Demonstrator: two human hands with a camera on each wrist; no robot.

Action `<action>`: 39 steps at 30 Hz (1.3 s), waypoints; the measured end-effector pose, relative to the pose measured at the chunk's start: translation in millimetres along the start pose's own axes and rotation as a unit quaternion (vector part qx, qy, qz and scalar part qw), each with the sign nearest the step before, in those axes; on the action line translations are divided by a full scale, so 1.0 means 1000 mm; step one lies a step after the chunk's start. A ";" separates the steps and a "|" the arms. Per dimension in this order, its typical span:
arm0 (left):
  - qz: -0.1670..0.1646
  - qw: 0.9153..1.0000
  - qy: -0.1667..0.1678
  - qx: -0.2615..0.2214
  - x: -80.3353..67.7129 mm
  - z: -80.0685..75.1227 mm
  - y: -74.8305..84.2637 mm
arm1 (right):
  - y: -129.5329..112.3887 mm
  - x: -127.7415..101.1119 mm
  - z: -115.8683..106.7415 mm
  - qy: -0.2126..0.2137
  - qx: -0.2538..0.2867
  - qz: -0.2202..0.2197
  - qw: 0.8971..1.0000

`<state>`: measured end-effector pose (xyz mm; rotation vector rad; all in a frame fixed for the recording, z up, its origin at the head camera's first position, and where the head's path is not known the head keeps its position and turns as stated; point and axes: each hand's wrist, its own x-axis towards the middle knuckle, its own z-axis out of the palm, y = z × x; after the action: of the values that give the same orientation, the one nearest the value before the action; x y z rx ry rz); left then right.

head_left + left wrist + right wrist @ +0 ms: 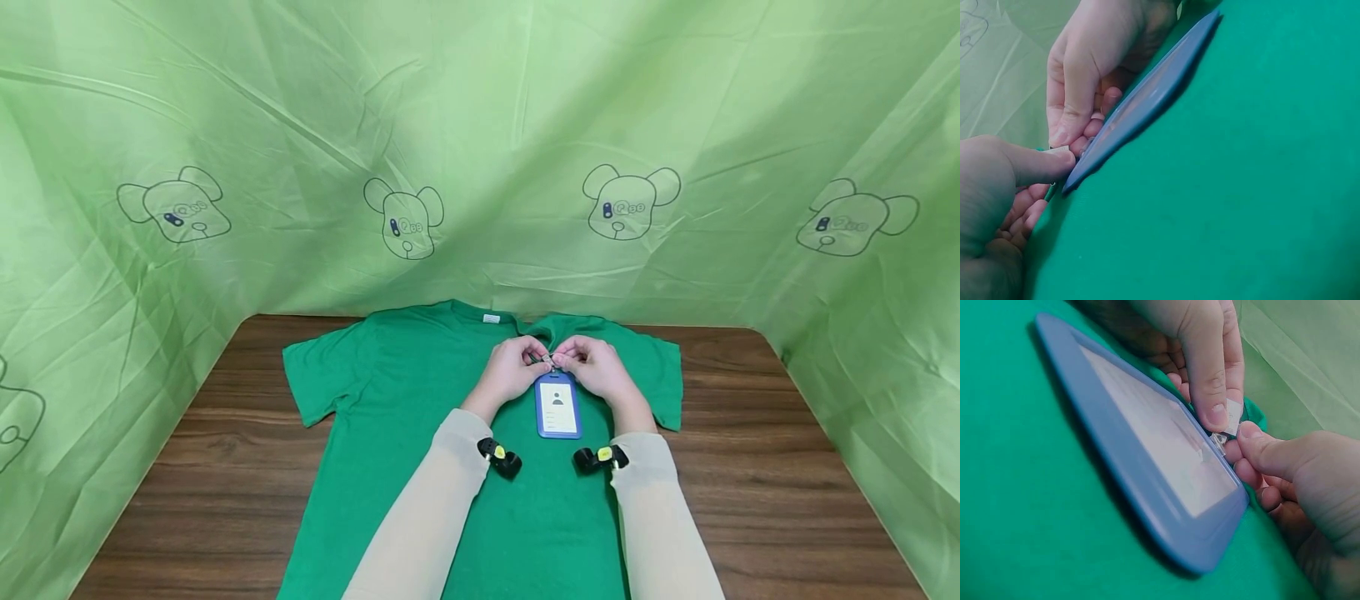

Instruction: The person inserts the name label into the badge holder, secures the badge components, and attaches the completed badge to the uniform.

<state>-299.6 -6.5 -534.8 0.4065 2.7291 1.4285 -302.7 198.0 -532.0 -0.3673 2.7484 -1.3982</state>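
Both hands, left hand and right hand, fingers pinched on metal clip atop blue badge holder, frame centre; steadied against green shirt, probably for fastening.

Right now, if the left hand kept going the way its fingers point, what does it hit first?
The right hand, most likely. The left hand points right across the clip atop the badge, and both hands' fingertips nearly meet there. Depth is unclear.

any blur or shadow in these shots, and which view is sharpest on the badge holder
Head view: even light, sharp throughout, edges bowed by the wide lens. Left wrist view: left hand soft and near, badge holder edge-on, casting a dark shadow on the t-shirt. Right wrist view: sharpest on the holder; right hand slightly soft.
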 end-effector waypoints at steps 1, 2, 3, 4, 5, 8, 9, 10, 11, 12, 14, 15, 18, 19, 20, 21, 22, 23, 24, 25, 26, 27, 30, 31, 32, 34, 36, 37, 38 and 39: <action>-0.003 1.000 0.000 -0.001 0.000 0.000 0.000 | 0.000 0.000 0.000 0.001 -0.001 0.001 1.000; -0.005 1.000 0.000 0.000 0.000 0.000 0.000 | 0.000 -0.001 0.000 0.001 -0.002 -0.001 1.000; -0.007 1.000 -0.001 0.000 -0.001 0.000 0.001 | 0.000 -0.001 0.000 0.001 -0.002 0.000 1.000; -0.009 1.000 -0.001 0.000 -0.001 0.000 0.001 | 0.000 -0.001 0.000 0.001 -0.002 0.000 1.000; -0.010 1.000 -0.002 0.001 -0.001 0.000 0.001 | 0.000 -0.001 0.000 0.001 -0.001 0.000 1.000; -0.011 1.000 -0.004 0.001 -0.001 0.000 0.002 | 0.000 -0.001 0.000 0.000 -0.002 -0.002 1.000; -0.012 1.000 -0.005 0.001 -0.001 0.000 0.002 | 0.001 -0.001 0.000 0.000 -0.001 -0.001 1.000; -0.012 1.000 -0.006 -0.001 0.000 0.000 0.002 | 0.001 -0.001 0.000 -0.001 -0.001 -0.002 1.000; -0.013 1.000 -0.007 -0.002 0.000 0.000 0.002 | 0.000 -0.001 0.000 -0.002 -0.001 -0.002 1.000; -0.013 1.000 -0.007 -0.004 0.000 0.001 0.002 | 0.000 -0.002 0.000 -0.003 0.000 -0.001 1.000; -0.010 1.000 -0.007 -0.006 0.001 0.001 0.001 | 0.000 -0.002 -0.001 -0.004 -0.001 0.001 1.000; -0.007 1.000 -0.006 -0.006 0.001 0.001 0.000 | 0.000 -0.002 -0.001 -0.004 -0.001 0.002 1.000; 0.002 1.000 -0.006 -0.009 0.001 0.001 -0.001 | 0.000 -0.001 -0.001 -0.006 -0.004 0.004 1.000; 0.005 1.000 -0.006 -0.009 0.002 0.001 -0.002 | 0.000 0.000 -0.001 -0.005 -0.004 0.004 1.000; 0.008 1.000 -0.006 -0.009 0.002 0.001 -0.002 | 0.000 0.000 -0.001 -0.006 -0.004 0.003 1.000; 0.009 1.000 -0.007 -0.010 0.002 0.001 -0.002 | 0.000 0.000 -0.001 -0.006 -0.004 0.003 1.000; 0.010 1.000 -0.007 -0.010 0.002 0.001 -0.002 | 0.000 0.000 -0.001 -0.006 -0.005 0.002 1.000; 0.011 1.000 -0.006 -0.008 0.002 0.001 -0.003 | 0.000 0.000 0.000 -0.006 -0.005 0.002 1.000; 0.011 1.000 -0.006 -0.007 0.002 0.001 -0.003 | -0.001 0.000 0.000 -0.007 -0.004 0.003 1.000; 0.010 1.000 -0.005 -0.006 0.002 0.001 -0.003 | -0.001 0.000 0.000 -0.007 -0.004 0.004 1.000; 0.009 1.000 -0.004 -0.005 0.002 0.001 -0.003 | -0.001 0.000 0.000 -0.007 -0.005 0.005 1.000; 0.008 1.000 -0.003 -0.005 0.001 0.002 -0.003 | -0.001 0.000 0.000 -0.006 -0.005 0.007 1.000; 0.005 1.000 0.000 -0.010 0.001 0.002 -0.003 | -0.001 0.000 0.000 -0.006 -0.003 0.008 1.000; 0.004 1.000 0.000 -0.012 0.001 0.002 -0.003 | -0.001 0.000 0.000 -0.005 -0.002 0.008 1.000; 0.003 1.000 0.001 -0.013 0.002 0.002 -0.003 | -0.001 0.001 0.000 -0.005 0.000 0.007 1.000; 0.002 1.000 0.001 -0.013 0.002 0.002 -0.003 | 0.000 0.001 0.000 -0.006 0.003 0.005 1.000; 0.002 1.000 0.001 -0.012 0.002 0.002 -0.003 | 0.001 0.001 0.000 -0.006 0.007 0.003 1.000; 0.003 1.000 0.000 -0.011 0.002 0.002 -0.003 | 0.001 0.001 0.000 -0.007 0.008 0.002 1.000; 0.005 1.000 0.000 -0.010 0.002 0.002 -0.003 | 0.001 0.001 0.000 -0.007 0.010 0.000 1.000; 0.007 1.000 -0.001 -0.009 0.002 0.002 -0.003 | 0.001 0.001 0.000 -0.007 0.010 -0.001 1.000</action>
<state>-302.0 -6.0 -538.2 0.4280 2.7142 1.4548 -304.0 198.0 -532.6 -0.3767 2.7224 -1.4163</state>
